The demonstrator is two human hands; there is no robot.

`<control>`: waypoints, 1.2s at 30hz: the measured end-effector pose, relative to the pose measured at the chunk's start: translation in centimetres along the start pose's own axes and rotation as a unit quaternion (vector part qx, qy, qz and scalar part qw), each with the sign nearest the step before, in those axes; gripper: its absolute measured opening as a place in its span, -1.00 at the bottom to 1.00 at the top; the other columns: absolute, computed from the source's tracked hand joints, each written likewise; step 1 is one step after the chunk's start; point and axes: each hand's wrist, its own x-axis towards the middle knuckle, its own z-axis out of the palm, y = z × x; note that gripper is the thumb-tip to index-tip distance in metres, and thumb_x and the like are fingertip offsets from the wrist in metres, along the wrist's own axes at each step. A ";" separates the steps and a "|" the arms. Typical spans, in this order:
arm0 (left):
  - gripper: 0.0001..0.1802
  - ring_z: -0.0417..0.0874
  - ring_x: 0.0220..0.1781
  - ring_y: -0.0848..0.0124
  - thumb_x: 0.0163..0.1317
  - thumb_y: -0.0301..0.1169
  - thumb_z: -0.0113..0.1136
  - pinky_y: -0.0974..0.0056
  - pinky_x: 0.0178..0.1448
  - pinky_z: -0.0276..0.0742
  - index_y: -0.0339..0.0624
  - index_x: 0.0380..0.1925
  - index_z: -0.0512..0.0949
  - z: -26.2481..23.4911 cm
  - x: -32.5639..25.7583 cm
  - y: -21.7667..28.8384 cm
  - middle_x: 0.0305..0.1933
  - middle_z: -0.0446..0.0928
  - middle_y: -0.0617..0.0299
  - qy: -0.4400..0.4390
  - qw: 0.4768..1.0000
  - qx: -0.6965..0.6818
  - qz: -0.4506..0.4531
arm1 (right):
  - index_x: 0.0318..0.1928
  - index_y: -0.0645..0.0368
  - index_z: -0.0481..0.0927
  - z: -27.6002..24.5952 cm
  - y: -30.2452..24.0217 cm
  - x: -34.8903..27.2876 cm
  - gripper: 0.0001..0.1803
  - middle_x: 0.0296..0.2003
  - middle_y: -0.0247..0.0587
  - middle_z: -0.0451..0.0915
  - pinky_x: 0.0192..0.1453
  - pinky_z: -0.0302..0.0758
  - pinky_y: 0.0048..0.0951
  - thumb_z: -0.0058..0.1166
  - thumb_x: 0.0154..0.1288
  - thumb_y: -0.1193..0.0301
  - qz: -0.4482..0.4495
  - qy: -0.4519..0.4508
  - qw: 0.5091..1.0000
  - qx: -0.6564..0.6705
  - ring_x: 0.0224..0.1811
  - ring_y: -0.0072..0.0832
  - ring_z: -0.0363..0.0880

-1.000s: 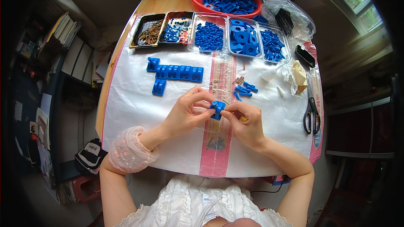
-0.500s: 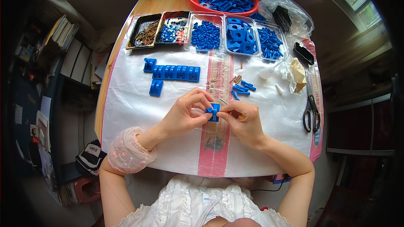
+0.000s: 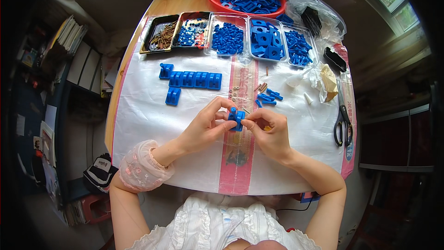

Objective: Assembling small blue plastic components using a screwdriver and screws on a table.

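Near the middle of the table, my left hand (image 3: 208,122) grips a small blue plastic bracket (image 3: 236,121) by its left side, and an upright blue piece stands on the bracket. My right hand (image 3: 270,132) pinches at the bracket's right edge with thumb and forefinger. Something yellow (image 3: 267,128) shows within the curl of that hand; its kind is hidden. Just beyond the fingers are small metal nuts (image 3: 234,94), several brass-coloured pins (image 3: 262,87) and blue lever-shaped pieces (image 3: 267,98). Similar blue brackets (image 3: 194,79) are grouped to the far left of my hands.
Along the back stand a black tray of screws (image 3: 147,48), a tray of small nuts (image 3: 192,46) and clear boxes (image 3: 249,57) of blue parts. Behind them is a red basin (image 3: 212,4) of blue parts. Black scissors (image 3: 342,122) and crumpled paper (image 3: 329,81) lie at right.
The bracket has tilted in my fingers, so its upright blue piece now shows at the top. Both hands stay at nearly the same place.
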 end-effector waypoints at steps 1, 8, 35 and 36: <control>-0.71 0.61 0.21 0.44 0.54 -0.59 0.16 0.30 0.27 0.73 -0.16 0.16 0.39 0.1 0.0 0.3 0.26 0.39 0.21 0.006 1.000 -0.018 -0.011 | -0.28 0.29 0.74 0.0 0.0 0.0 -0.92 -0.51 -0.36 0.66 -0.49 0.30 -0.58 0.42 0.33 0.57 0.003 0.000 1.000 0.002 -0.53 -0.78 0.45; -0.87 0.65 0.21 0.43 0.59 -0.54 0.08 0.22 0.31 0.75 -0.22 0.05 0.42 0.0 0.1 -0.1 0.24 0.41 0.17 0.012 1.000 -0.024 0.009 | -0.28 0.28 0.74 -0.3 -0.2 0.0 -0.91 -0.51 -0.36 0.66 -0.51 0.28 -0.56 0.44 0.30 0.57 0.004 -0.015 1.000 -0.021 -0.56 -0.76 0.43; -0.93 0.68 0.14 0.42 0.49 -0.63 0.18 0.30 0.13 0.80 -0.28 -0.15 0.49 -0.1 0.2 1.2 0.18 0.46 0.11 0.015 0.991 0.115 0.060 | -0.31 0.23 0.74 -1.0 -0.3 0.1 -0.85 -0.47 -0.23 0.68 -0.43 0.48 -0.44 0.52 0.18 0.53 -0.045 -0.059 0.994 -0.085 -0.54 -0.49 0.59; -0.94 0.69 0.12 0.43 0.49 -0.63 0.18 0.31 0.13 0.80 -0.29 -0.16 0.49 -0.1 0.2 1.1 0.18 0.45 0.11 0.020 0.994 0.099 0.051 | -0.31 0.22 0.75 -1.0 -0.2 0.1 -0.85 -0.48 -0.22 0.67 -0.43 0.48 -0.42 0.52 0.17 0.52 -0.046 -0.058 0.994 -0.085 -0.55 -0.46 0.59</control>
